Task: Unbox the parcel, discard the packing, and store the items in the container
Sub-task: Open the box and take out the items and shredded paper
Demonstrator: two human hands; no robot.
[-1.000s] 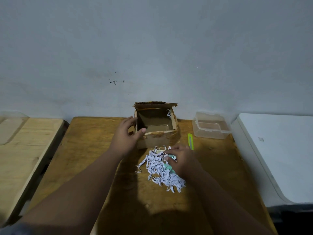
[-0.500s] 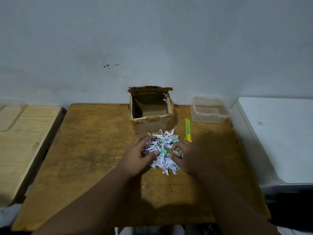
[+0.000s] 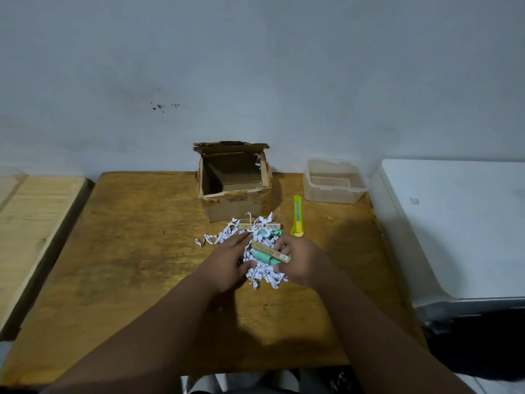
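Note:
An open brown cardboard box (image 3: 235,206) stands at the far middle of the wooden table (image 3: 127,251), its inside bare. In front of it lies a heap of white shredded paper (image 3: 264,275) with small items among it: a tan slim box (image 3: 271,251), a green tube (image 3: 265,257), and another tan box and green tube (image 3: 270,229) farther back. My left hand (image 3: 230,265) rests on the heap's left side, fingers spread over the shreds. My right hand (image 3: 298,261) cups the right side, fingers touching the tan box. A clear plastic container (image 3: 333,182) sits empty at the far right.
A yellow-green utility knife (image 3: 297,216) lies between the cardboard box and the plastic container. A white appliance (image 3: 454,223) stands to the right of the table, and a lighter wooden surface (image 3: 31,223) to the left. The wall is right behind the box.
My left hand left the cardboard box and came down onto the shredded paper. Both hands now bracket the heap, and the tan boxes and green tubes show more.

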